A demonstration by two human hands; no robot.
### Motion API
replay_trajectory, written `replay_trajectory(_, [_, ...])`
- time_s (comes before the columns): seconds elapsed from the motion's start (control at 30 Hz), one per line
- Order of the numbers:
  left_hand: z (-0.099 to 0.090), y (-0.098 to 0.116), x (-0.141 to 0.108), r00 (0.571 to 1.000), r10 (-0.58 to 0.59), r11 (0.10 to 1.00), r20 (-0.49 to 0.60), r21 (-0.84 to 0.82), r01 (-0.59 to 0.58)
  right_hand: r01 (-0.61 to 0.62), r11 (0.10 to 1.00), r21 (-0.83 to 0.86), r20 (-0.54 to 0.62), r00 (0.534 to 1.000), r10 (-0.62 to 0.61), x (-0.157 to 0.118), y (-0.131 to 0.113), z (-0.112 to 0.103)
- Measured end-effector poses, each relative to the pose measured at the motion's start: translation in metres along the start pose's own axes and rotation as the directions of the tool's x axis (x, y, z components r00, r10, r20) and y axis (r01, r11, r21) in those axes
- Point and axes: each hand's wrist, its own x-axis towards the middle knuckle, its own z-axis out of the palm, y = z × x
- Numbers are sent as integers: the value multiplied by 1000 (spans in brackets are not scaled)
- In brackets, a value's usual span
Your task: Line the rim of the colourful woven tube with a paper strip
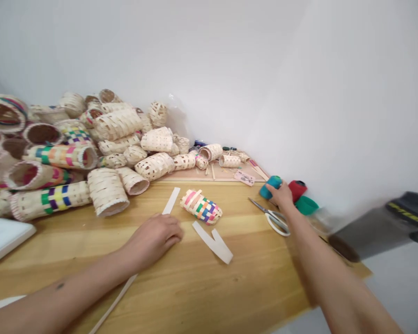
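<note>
My left hand (156, 239) rests on the wooden table, its fingers curled over a long pale strip (171, 200) that comes out beyond it; whether they grip it is hidden. At the right, my right hand (281, 192) has its fingers closed around a teal thread spool (271, 185). Between my hands lies a small woven basket (202, 207) with coloured checks. A folded white strip (214, 243) is just below it. Scissors with white handles (277, 221) lie open beside my right forearm.
Many woven baskets (116, 124) are piled at the left and back. A red spool (297, 189) and a green one (306, 205) stand near the wall. A pink card (244, 177) lies at the back, a white box (7, 239) at the left edge, a dark bottle (365, 234) at the right.
</note>
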Motion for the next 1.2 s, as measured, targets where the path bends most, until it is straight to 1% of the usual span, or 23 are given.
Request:
replay_trajectory(0.07, [-1, -2, 1, 999, -40, 998, 15, -55, 41, -146, 989, -11, -56, 988, 145, 5, -4, 1])
replay_trajectory(0.13, [-1, -5, 1, 998, -66, 990, 9, -121, 66, -237, 971, 2, -92, 967, 236, 7, -11, -4])
replay_trajectory(0.2, [0, -8, 1, 996, -93, 975, -8, -204, 89, -250, 967, 49, -113, 960, 254, 7, -22, -14])
replay_trajectory(0.3, [-1, -10, 1, 981, -189, 919, -50, -361, 158, -185, 969, 163, -126, 970, 206, 1, -47, -35])
replay_trajectory(0.37, [-3, -8, 0, 955, -267, 880, -130, -438, 186, -123, 937, 328, -56, 987, 149, -9, -70, -48])
replay_trajectory(0.43, [-8, -4, 0, 904, -336, 855, -265, -489, 174, -115, 822, 558, 87, 993, 80, -26, -96, -58])
replay_trajectory(0.5, [-13, 3, -2, 841, -383, 829, -383, -544, 129, -185, 705, 685, 227, 973, 35, -52, -122, -61])
replay_trajectory(0.53, [-17, 7, -4, 821, -396, 811, -412, -577, 102, -228, 658, 718, 299, 954, 5, -67, -134, -60])
replay_trajectory(0.57, [-19, 10, -5, 816, -400, 790, -418, -609, 74, -270, 612, 744, 365, 930, -33, -82, -146, -56])
replay_trajectory(0.6, [-22, 14, -7, 826, -391, 765, -406, -643, 46, -314, 583, 749, 437, 896, -80, -97, -156, -51])
replay_trajectory(0.67, [-25, 19, -9, 880, -330, 675, -342, -737, -33, -400, 571, 716, 574, 804, -155, -124, -175, -39])
replay_trajectory(0.7, [-26, 22, -10, 911, -283, 592, -302, -802, -82, -406, 575, 710, 606, 768, -206, -135, -183, -32])
replay_trajectory(0.73, [-25, 24, -11, 940, -226, 479, -256, -869, -121, -390, 586, 710, 617, 745, -253, -144, -190, -25])
replay_trajectory(0.77, [-24, 26, -12, 964, -166, 346, -208, -928, -141, -356, 601, 716, 610, 737, -291, -151, -197, -19])
replay_trajectory(0.8, [-23, 27, -12, 981, -109, 213, -162, -967, -137, -309, 618, 723, 589, 744, -316, -156, -203, -13])
replay_trajectory(0.83, [-21, 28, -12, 991, -61, 104, -123, -988, -116, -256, 641, 724, 558, 763, -325, -159, -209, -7])
replay_trajectory(0.87, [-20, 29, -12, 996, -28, 34, -90, -995, -89, -203, 666, 718, 521, 791, -321, -161, -214, -2])
replay_trajectory(0.9, [-19, 30, -12, 997, -19, -1, -72, -997, -72, -154, 691, 707, 484, 817, -313, -161, -219, 2])
replay_trajectory(0.93, [-18, 30, -12, 997, -30, -14, -65, -998, -66, -114, 710, 695, 454, 835, -311, -161, -222, 5])
replay_trajectory(1.0, [-19, 31, -12, 995, -81, -27, -59, -998, -61, -57, 727, 684, 426, 841, -334, -159, -225, 9])
replay_trajectory(1.07, [-22, 31, -12, 993, -112, -81, -43, -995, -52, -37, 721, 692, 437, 817, -376, -155, -224, 8])
replay_trajectory(1.13, [-26, 32, -12, 995, -91, -159, -34, -986, -48, -48, 705, 708, 467, 781, -416, -151, -221, 3])
replay_trajectory(1.2, [-28, 33, -12, 997, -65, -215, -37, -975, -50, -75, 688, 722, 504, 737, -450, -147, -218, -2])
